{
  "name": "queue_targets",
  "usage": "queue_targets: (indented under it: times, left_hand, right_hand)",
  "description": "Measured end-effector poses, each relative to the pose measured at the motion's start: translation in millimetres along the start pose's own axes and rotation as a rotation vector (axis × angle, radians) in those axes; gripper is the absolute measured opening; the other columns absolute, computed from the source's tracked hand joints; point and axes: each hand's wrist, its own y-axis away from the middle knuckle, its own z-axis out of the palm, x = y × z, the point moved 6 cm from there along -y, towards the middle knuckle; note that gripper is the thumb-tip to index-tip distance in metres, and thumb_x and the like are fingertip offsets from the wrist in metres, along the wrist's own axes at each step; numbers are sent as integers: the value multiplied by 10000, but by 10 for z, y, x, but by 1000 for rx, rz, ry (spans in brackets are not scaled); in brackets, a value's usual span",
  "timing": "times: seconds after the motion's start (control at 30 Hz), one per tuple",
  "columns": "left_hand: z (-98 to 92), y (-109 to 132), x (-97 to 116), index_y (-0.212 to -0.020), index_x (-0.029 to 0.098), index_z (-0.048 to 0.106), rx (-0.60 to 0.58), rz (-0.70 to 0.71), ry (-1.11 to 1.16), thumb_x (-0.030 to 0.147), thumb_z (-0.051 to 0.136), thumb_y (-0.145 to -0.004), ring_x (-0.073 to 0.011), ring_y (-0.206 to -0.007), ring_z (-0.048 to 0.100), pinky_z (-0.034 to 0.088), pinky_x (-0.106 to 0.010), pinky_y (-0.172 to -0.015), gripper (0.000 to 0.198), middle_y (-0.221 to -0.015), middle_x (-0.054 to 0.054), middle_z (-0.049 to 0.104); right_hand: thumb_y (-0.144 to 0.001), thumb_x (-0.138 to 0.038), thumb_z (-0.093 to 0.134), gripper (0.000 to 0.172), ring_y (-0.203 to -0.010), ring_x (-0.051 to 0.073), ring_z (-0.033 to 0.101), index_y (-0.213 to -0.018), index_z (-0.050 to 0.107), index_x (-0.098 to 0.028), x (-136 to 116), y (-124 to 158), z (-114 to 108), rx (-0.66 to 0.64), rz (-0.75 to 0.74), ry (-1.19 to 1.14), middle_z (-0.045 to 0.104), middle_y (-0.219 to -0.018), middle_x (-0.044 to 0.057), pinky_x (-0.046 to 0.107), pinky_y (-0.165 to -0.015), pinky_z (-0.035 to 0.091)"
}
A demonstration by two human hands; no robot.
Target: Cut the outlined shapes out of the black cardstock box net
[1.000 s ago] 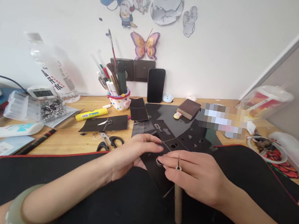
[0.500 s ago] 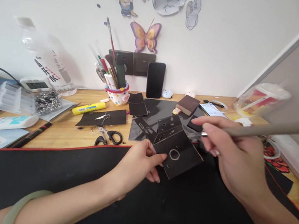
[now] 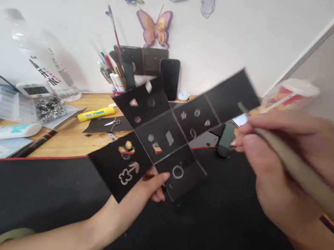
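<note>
My left hand (image 3: pixel 153 183) pinches a cross-shaped sheet of black card (image 3: pixel 172 132) near its lower edge and holds it up above the black mat (image 3: pixel 43 202). Pale fold lines divide the card into square panels. Small cut-out shapes show in it, among them a ring, a star and a flower. In my right hand (image 3: pixel 284 158) is a pen-shaped craft knife (image 3: pixel 301 172) with a thick grey-brown handle, gripped like a pencil. Its blurred narrow tip is over or close to the card's upper right panel; whether it touches I cannot tell.
Behind the card stand a pen cup (image 3: pixel 117 89) and a dark phone (image 3: pixel 169 78). A yellow glue stick (image 3: pixel 96 114), a plastic bottle (image 3: pixel 49 61), a white glue bottle (image 3: pixel 10 131) and a clear box (image 3: pixel 12 104) lie or stand leftward. A dark green object (image 3: pixel 225 139) is near my right hand.
The black card has been raised and opened out toward me, so its panels now show flat. My right hand and the knife have come up and closer. The view has shifted slightly.
</note>
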Motion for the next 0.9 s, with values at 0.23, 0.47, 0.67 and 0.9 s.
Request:
queue_targets:
  times: [0.23, 0.47, 0.67, 0.9]
  left_hand:
    - [-133, -217, 55, -749, 126, 516, -101, 24, -69, 302, 438, -832, -71, -408, 498, 418, -187, -420, 210, -627, -3, 598]
    - [-197, 203, 59, -1265, 187, 371, -336, 703, -945, 325, 396, -870, -200, -1240, 309, 286, -380, -1013, 419, -1348, -68, 352]
    - [-1069, 410, -159, -1358, 177, 163, 175, 632, -1318, 389, 330, -883, -239, -1274, 235, 246, -441, -1025, 546, -1386, -93, 270]
    - [-383, 848, -162, -1342, 263, 210, -443, 1049, -1304, 428, 355, -865, -191, -1269, 256, 289, -342, -1015, 525, -1388, -38, 279]
  right_hand:
    - [-816, -120, 484, 162, -575, 47, 585, -930, 558, -209, 111, 461, 461, -531, 73, -155, 627, -692, -47, 135, -562, 462]
    - [-792, -238, 537, 316, -1094, 174, 514, -1107, 527, -252, 134, 1107, 495, -1037, -467, 32, 563, -1195, -11, 303, -909, 447]
    - [-800, -248, 489, 386, -1131, 230, 474, -1183, 457, -209, 790, 965, -38, -687, -173, 418, 480, -1273, 63, 410, -973, 383]
    - [-788, -197, 513, 410, -1173, 175, 434, -1191, 466, -252, 151, 1300, 289, -1050, -521, 151, 456, -1301, -16, 328, -940, 433]
